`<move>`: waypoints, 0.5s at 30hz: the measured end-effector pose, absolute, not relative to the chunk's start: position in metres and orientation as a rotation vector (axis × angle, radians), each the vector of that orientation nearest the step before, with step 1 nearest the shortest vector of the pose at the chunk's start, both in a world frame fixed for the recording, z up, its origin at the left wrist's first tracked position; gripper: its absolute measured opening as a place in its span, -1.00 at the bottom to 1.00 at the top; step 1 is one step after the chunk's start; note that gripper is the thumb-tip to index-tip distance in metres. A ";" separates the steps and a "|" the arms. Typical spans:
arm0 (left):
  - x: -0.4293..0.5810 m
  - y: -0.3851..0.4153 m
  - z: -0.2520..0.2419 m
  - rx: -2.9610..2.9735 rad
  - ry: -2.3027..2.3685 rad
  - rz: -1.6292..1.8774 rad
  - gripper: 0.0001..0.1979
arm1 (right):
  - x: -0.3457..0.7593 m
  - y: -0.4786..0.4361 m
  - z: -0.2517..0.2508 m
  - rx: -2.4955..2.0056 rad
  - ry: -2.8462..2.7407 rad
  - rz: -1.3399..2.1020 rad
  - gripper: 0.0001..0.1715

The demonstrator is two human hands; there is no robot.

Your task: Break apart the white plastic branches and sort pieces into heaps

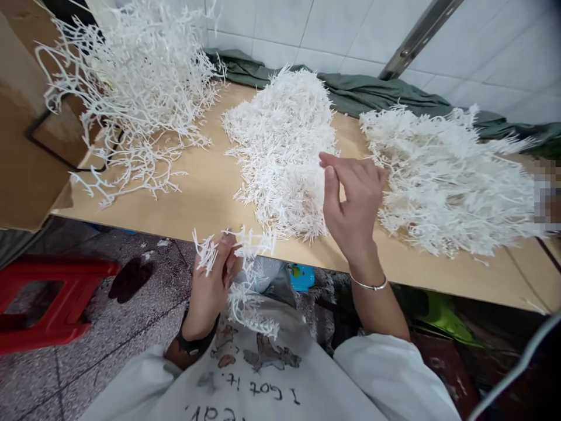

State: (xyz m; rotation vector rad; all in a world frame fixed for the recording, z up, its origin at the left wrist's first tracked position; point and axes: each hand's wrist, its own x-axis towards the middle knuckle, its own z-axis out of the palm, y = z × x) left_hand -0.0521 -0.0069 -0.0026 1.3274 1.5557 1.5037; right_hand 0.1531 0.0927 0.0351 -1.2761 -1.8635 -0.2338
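My left hand [214,272] is closed on a white branched plastic piece [252,242] at the table's front edge; parts of the piece hang down over my shirt. My right hand [353,202] is raised at the right side of the middle pile of short white sprigs [284,134]. Its thumb and index finger are close together, and whether anything tiny is between them cannot be made out. Further right lies a pile of white feathery pieces [451,181]. Larger tangled white branches [135,76] are heaped at the left.
The wooden table [201,187] runs across the view, with green cloth [355,93] along its back by the tiled wall. A cardboard box [26,146] stands far left. Below are a red stool [48,304] and a blue object [301,277]. A white cable crosses the lower right.
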 end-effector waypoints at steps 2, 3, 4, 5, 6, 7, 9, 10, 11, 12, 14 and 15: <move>-0.044 -0.001 0.005 1.219 1.504 1.489 -0.77 | 0.144 0.077 0.043 -1.029 -1.897 -0.040 -0.56; -0.041 0.001 0.007 1.166 1.468 1.458 -0.71 | 0.138 0.070 0.045 -0.908 -1.953 0.085 -0.54; -0.039 0.002 0.008 1.127 1.421 1.414 -0.68 | 0.132 0.063 0.046 -0.810 -2.022 0.190 -0.52; -0.037 0.003 0.009 1.074 1.358 1.370 -0.67 | 0.126 0.057 0.046 -0.747 -2.104 0.256 -0.51; -0.036 0.002 0.008 1.019 1.292 1.329 -0.67 | 0.120 0.053 0.046 -0.716 -2.187 0.285 -0.50; -0.036 0.001 0.007 0.975 1.237 1.299 -0.68 | 0.116 0.050 0.045 -0.706 -2.259 0.291 -0.53; -0.035 -0.003 0.004 0.932 1.188 1.274 -0.70 | 0.110 0.047 0.042 -0.692 -2.337 0.332 -0.71; -0.035 -0.005 0.003 0.932 1.197 1.271 -0.71 | 0.110 0.047 0.041 -0.684 -2.328 0.385 -0.74; -0.034 -0.007 0.002 0.944 1.221 1.272 -0.72 | 0.111 0.048 0.041 -0.683 -2.289 0.453 -0.71; -0.034 -0.009 0.002 0.963 1.248 1.274 -0.73 | 0.113 0.048 0.041 -0.691 -2.235 0.525 -0.69; -0.034 -0.012 0.003 1.000 1.301 1.303 -0.76 | 0.117 0.046 0.043 -0.719 -2.127 0.662 -0.66; -0.034 -0.013 0.005 1.030 1.327 1.325 -0.77 | 0.119 0.045 0.044 -0.730 -2.081 0.723 -0.65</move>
